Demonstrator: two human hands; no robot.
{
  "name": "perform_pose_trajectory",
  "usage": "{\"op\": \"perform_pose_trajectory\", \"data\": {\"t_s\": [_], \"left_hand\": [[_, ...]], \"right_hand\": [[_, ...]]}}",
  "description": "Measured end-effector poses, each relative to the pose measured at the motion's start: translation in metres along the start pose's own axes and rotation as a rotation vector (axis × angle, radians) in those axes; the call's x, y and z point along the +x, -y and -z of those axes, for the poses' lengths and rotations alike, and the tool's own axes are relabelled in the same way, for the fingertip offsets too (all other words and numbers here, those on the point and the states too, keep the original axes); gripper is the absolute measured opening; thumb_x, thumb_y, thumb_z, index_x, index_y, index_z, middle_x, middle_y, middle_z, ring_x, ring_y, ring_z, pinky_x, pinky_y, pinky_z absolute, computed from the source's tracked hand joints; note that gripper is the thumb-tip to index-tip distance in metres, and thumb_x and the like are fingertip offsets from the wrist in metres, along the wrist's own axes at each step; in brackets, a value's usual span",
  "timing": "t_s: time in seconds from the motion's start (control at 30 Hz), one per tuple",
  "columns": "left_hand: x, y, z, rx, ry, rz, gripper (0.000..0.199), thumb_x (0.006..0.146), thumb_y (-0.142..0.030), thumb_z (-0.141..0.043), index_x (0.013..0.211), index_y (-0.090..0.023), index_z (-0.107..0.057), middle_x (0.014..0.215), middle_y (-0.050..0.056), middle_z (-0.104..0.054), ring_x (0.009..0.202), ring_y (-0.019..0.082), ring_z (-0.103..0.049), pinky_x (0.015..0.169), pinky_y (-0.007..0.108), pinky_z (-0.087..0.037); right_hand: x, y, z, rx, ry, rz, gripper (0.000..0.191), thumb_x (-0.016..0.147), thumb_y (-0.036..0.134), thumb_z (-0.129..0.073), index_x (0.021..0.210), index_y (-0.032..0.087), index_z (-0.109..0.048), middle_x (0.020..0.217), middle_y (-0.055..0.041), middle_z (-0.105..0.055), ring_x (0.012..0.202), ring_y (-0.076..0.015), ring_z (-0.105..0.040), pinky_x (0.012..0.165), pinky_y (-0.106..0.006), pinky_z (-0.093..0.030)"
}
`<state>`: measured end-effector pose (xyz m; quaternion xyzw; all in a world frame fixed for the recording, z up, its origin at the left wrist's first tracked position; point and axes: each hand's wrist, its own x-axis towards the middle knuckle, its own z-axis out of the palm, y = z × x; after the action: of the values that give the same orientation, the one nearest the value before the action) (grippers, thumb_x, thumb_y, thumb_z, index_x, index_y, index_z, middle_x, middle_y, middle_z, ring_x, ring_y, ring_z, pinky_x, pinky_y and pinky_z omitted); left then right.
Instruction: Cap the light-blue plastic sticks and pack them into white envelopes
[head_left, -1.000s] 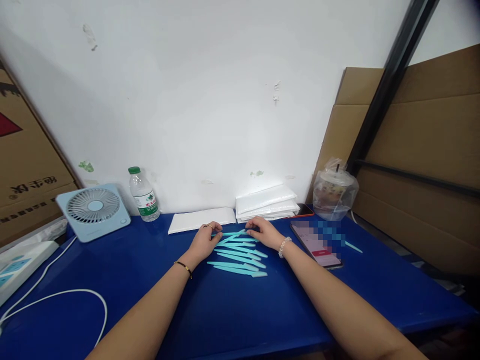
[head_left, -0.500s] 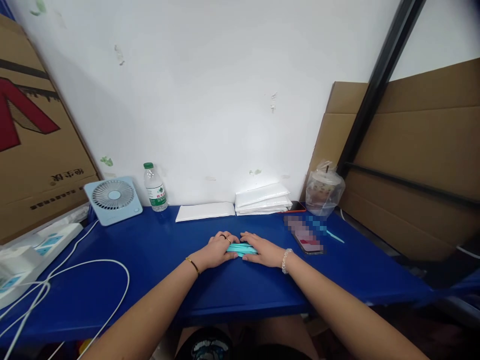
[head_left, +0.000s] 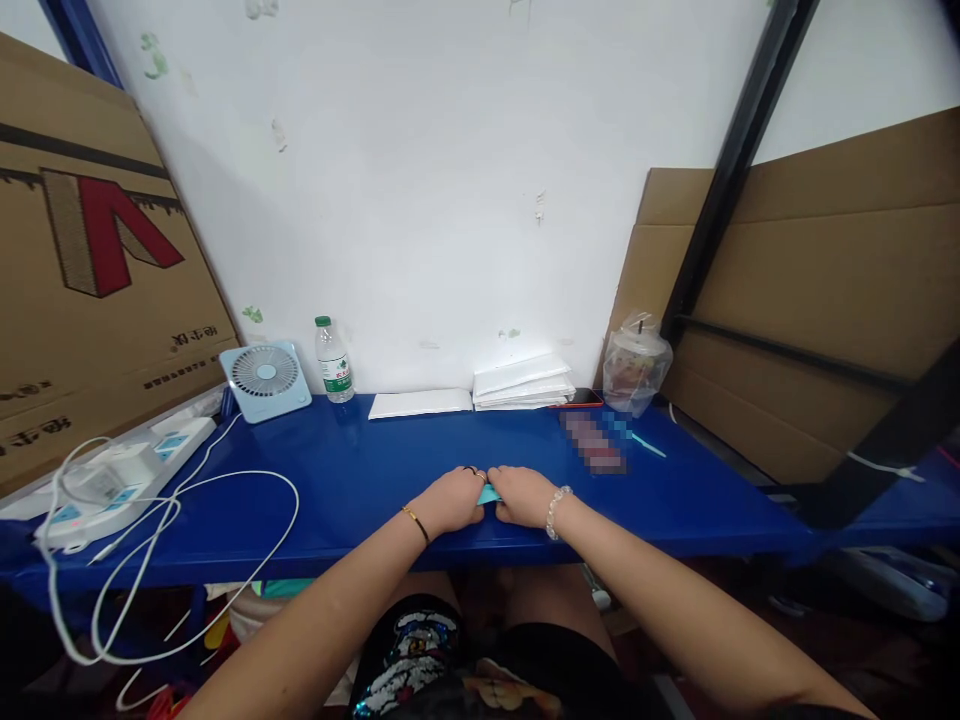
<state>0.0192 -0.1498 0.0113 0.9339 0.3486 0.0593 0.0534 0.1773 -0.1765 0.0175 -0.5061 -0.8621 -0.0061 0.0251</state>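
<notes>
Close together near the front edge of the blue table (head_left: 360, 470), my two hands grip a small turquoise folded piece, perhaps paper (head_left: 489, 494). My left hand (head_left: 454, 499), with rings and a bracelet, is closed around its left end. The fingers of my right hand (head_left: 523, 495), with a clear bead bracelet on the wrist, are curled over the right end. Only a short stretch shows between the hands; the rest is covered, so its full shape is hidden.
Along the wall stand a blue fan (head_left: 265, 380), a water bottle (head_left: 334, 362), white folded sheets (head_left: 521, 383) and a bagged drink cup (head_left: 637, 365). A blurred phone (head_left: 592, 443) and a thin turquoise stick (head_left: 649, 445) lie right. A power strip (head_left: 127, 490) with loose white cables is left.
My hands have gone from resting with outstretched fingers over the turquoise piece to closing tightly around it, so less of it shows. The camera view has shifted.
</notes>
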Motion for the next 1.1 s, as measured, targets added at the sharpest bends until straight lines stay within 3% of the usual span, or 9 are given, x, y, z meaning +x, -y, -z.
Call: {"op": "perform_pose_trajectory", "data": {"t_s": [0.2, 0.33, 0.43, 0.53, 0.63, 0.77, 0.83, 0.9, 1.1], "left_hand": [[0.008, -0.012, -0.010, -0.458, -0.300, 0.150, 0.020, 0.079, -0.033, -0.051, 0.087, -0.016, -0.059, 0.086, 0.008, -0.065, 0.078, 0.022, -0.060, 0.069, 0.030, -0.044], [0.018, -0.029, -0.016, -0.817, -0.495, 0.189, 0.032, 0.083, -0.045, -0.047, 0.076, -0.016, -0.056, 0.072, 0.002, -0.062, 0.067, 0.016, -0.056, 0.062, 0.025, -0.042], [0.022, -0.038, -0.024, -0.979, -0.502, 0.252, 0.041, 0.082, -0.050, -0.046, 0.059, -0.016, -0.050, 0.053, 0.000, -0.052, 0.053, 0.013, -0.049, 0.056, 0.025, -0.039], [0.021, -0.041, -0.030, -1.099, -0.445, 0.231, 0.043, 0.079, -0.050, -0.051, 0.052, -0.017, -0.045, 0.047, -0.001, -0.047, 0.048, 0.010, -0.046, 0.054, 0.025, -0.037], [0.014, -0.042, -0.027, -1.353, -0.334, 0.244, 0.038, 0.075, -0.050, -0.058, 0.062, -0.018, -0.042, 0.045, -0.008, -0.036, 0.040, 0.006, -0.032, 0.046, 0.022, -0.029], [0.002, -0.041, -0.015, -1.762, 0.204, 0.057, 0.051, 0.069, -0.047, -0.066, 0.054, -0.019, -0.027, 0.042, -0.012, -0.019, 0.037, 0.002, -0.015, 0.041, 0.020, -0.021], [0.001, -0.039, -0.011, -1.771, 0.440, -0.032, 0.057, 0.061, -0.041, -0.074, 0.051, -0.019, -0.023, 0.043, -0.012, -0.018, 0.037, 0.001, -0.015, 0.041, 0.020, -0.022], [0.005, -0.031, -0.010, -1.656, 0.446, -0.040, 0.049, 0.056, -0.036, -0.078, 0.053, -0.017, -0.033, 0.047, -0.010, -0.029, 0.040, 0.002, -0.026, 0.044, 0.020, -0.030], [0.038, 0.056, 0.002, -0.727, -0.221, 0.187, 0.053, 0.061, -0.042, -0.073, 0.103, -0.015, -0.057, 0.099, 0.009, -0.059, 0.091, 0.021, -0.056, 0.081, 0.034, -0.046]], "right_hand": [[-0.002, 0.000, 0.073, 0.021, 0.029, 0.007, 0.024, 0.063, 0.020, -0.068, 0.086, 0.014, -0.062, 0.080, -0.0123, -0.065, 0.073, -0.0268, -0.062, 0.060, -0.031, -0.042], [-0.009, 0.008, 0.126, 0.252, -0.289, 0.136, 0.042, 0.073, 0.045, -0.065, 0.107, 0.022, -0.058, 0.103, -0.0064, -0.061, 0.087, -0.0212, -0.058, 0.070, -0.029, -0.043], [-0.004, 0.018, 0.127, 0.305, -0.340, 0.196, 0.033, 0.086, 0.044, -0.049, 0.106, 0.021, -0.059, 0.107, -0.0071, -0.059, 0.097, -0.0214, -0.055, 0.079, -0.032, -0.042], [0.002, 0.017, 0.103, 0.393, -0.238, 0.187, 0.027, 0.090, 0.036, -0.046, 0.095, 0.017, -0.064, 0.095, -0.0090, -0.062, 0.094, -0.0226, -0.057, 0.084, -0.037, -0.042], [0.000, 0.003, 0.081, 0.830, -0.330, 0.166, 0.043, 0.084, 0.039, -0.056, 0.122, 0.022, -0.050, 0.115, -0.0095, -0.057, 0.105, -0.0212, -0.054, 0.089, -0.036, -0.043], [-0.011, -0.004, 0.059, 1.352, 0.000, 0.312, 0.069, 0.066, 0.038, -0.074, 0.126, 0.021, -0.045, 0.121, -0.0107, -0.055, 0.109, -0.0230, -0.053, 0.090, -0.038, -0.044], [-0.012, 0.002, 0.050, 1.467, 0.179, 0.369, 0.041, 0.069, 0.041, -0.071, 0.101, 0.016, -0.061, 0.111, -0.0110, -0.061, 0.107, -0.0244, -0.055, 0.093, -0.040, -0.042], [-0.007, 0.004, 0.047, 1.553, 0.123, 0.323, 0.026, 0.075, 0.041, -0.065, 0.074, 0.015, -0.061, 0.094, -0.0092, -0.067, 0.101, -0.0231, -0.059, 0.096, -0.041, -0.039], [0.038, -0.037, 0.034, 1.685, -0.444, 0.057, 0.033, 0.082, 0.048, -0.055, 0.068, 0.021, -0.043, 0.048, 0.0066, -0.044, 0.047, -0.0111, -0.048, 0.068, -0.033, -0.048]]}}
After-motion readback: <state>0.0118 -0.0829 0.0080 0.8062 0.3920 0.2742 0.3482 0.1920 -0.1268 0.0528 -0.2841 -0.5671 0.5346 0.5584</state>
